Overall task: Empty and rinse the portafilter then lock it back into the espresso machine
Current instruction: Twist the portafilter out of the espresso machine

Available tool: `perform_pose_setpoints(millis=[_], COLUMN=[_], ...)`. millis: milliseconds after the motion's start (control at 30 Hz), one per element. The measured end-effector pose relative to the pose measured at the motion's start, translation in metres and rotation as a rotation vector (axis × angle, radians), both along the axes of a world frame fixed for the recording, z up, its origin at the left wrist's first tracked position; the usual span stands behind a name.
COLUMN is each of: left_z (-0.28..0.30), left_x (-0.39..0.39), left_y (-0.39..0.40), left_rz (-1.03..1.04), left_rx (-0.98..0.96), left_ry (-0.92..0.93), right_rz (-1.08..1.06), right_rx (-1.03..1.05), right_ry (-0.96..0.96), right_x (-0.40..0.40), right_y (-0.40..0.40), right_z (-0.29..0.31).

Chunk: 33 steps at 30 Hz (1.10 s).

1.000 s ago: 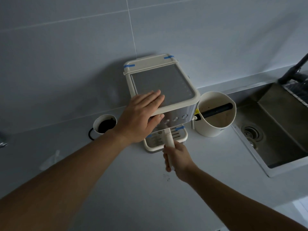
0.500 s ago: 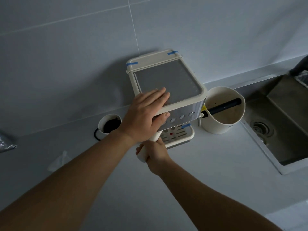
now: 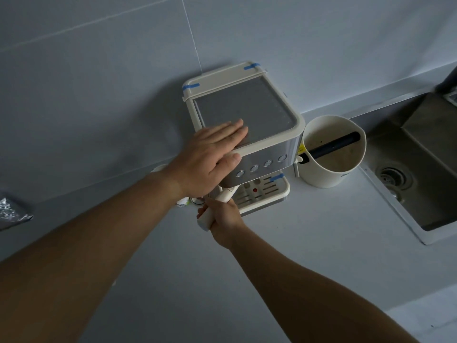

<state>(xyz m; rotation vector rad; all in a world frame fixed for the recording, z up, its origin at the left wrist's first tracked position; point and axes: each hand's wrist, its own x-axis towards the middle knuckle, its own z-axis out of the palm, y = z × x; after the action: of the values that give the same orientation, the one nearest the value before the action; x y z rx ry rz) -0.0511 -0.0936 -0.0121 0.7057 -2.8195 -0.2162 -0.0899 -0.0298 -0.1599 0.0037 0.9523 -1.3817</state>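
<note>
A cream and silver espresso machine (image 3: 262, 115) stands on the counter against the tiled wall. My left hand (image 3: 210, 157) lies flat on its front left top corner, fingers together, thumb over the front edge. My right hand (image 3: 222, 216) is closed around the cream handle of the portafilter (image 3: 210, 214), which points down and left from under the machine's front. The portafilter's basket is hidden under the machine and my left hand. The drip tray (image 3: 267, 194) shows below the buttons.
A cream knock box (image 3: 346, 174) with a dark bar across it stands right of the machine. A steel sink (image 3: 420, 169) with a drain is sunk into the counter at the right. A crumpled foil bag (image 3: 12, 211) lies at the far left.
The portafilter handle has swung from pointing straight at me to pointing left, with my right hand around it. My left hand stays on the machine's top.
</note>
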Motion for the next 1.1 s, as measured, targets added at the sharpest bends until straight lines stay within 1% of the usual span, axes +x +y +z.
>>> perform_pose_setpoints(millis=[167,267,567,733,933,1100], left_z=[-0.001,-0.001,-0.001,-0.002,-0.002,0.000], left_x=[-0.001,0.000,-0.003,-0.002,-0.004,-0.010], left_y=[0.002,0.003,0.006,0.006,0.008,0.015], left_rz=[0.002,0.011,0.035,0.058,0.089,0.178], left_rx=[-0.007,-0.015,-0.025,-0.007,-0.018,-0.031], left_ry=[-0.006,-0.010,-0.003,-0.003,-0.007,-0.010], right_rz=[0.059,0.127,0.354,0.477,0.553,0.630], right_rx=[0.158,0.196,0.157,0.148,0.110,0.098], right_ry=[0.035,0.055,0.043,0.119,0.231,0.311], right_x=[-0.010,-0.018,-0.049,-0.080,-0.126,-0.165], right_y=[0.019,0.036,0.090,0.119,0.147,0.166], right_z=[-0.017,-0.023,-0.024,-0.017,0.002,0.019])
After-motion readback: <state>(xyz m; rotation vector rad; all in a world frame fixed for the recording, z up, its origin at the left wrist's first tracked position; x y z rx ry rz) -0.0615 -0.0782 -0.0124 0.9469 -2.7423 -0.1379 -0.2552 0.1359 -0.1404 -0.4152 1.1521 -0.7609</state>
